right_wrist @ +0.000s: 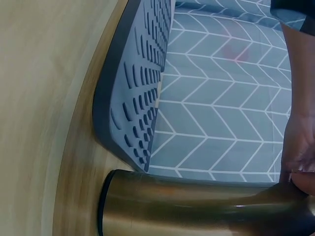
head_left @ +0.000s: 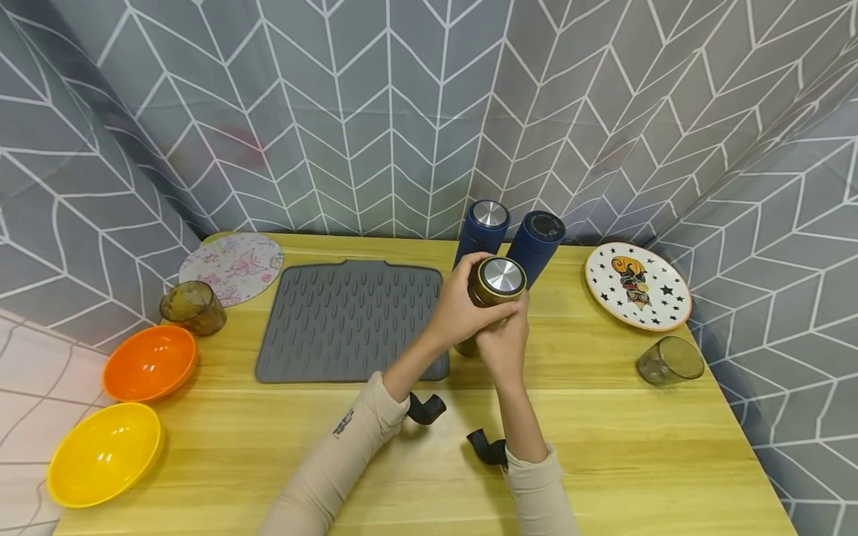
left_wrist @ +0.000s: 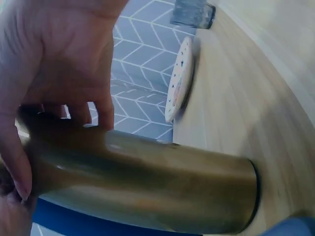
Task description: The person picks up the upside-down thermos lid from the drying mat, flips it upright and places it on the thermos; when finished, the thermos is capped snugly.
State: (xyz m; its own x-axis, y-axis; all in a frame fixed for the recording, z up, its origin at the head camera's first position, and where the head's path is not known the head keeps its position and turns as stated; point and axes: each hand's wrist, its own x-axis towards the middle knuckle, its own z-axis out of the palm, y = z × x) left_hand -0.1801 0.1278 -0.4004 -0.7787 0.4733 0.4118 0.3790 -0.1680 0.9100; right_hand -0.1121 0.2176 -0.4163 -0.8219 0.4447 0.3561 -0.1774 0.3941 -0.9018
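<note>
A bronze-gold thermos (head_left: 502,275) with a shiny steel cap stands upright on the table, gripped by both hands near its top. My left hand (head_left: 457,305) curls round it from the left, with fingers behind and thumb in front. From the front right, my right hand (head_left: 507,336) holds it just below the cap. The left wrist view shows the long metallic body (left_wrist: 162,182) reaching down to the wooden surface. Close behind are two dark blue thermoses, one with a steel top (head_left: 488,216) and one with a dark top (head_left: 541,231).
Left of the thermos lies a grey ridged mat (head_left: 348,320). Farther left are a floral round board (head_left: 234,264), a brown glass (head_left: 194,309), an orange bowl (head_left: 149,365) and a yellow bowl (head_left: 103,455). A star-patterned plate (head_left: 660,290) and another glass (head_left: 670,361) are at right.
</note>
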